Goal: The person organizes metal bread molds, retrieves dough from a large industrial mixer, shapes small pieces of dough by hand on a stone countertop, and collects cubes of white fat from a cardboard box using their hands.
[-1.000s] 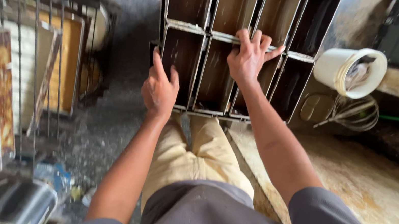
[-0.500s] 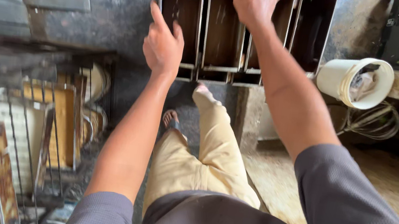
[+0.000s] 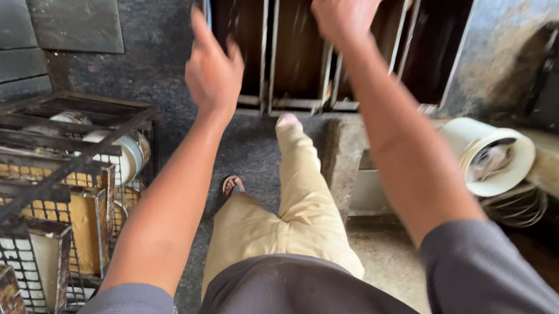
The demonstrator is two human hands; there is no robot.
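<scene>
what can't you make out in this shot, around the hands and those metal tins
Head view:
- Metal tin set: its far end is cut off by the top edge.
- Right hand: fingertips cut off by the top edge and motion-blurred, so its grip is unclear.
- Left hand: seen from the back; the hand hides what its palm touches.
- White bucket: contents too indistinct to identify.
- Wire rack: cut off by the left and bottom edges.
</scene>
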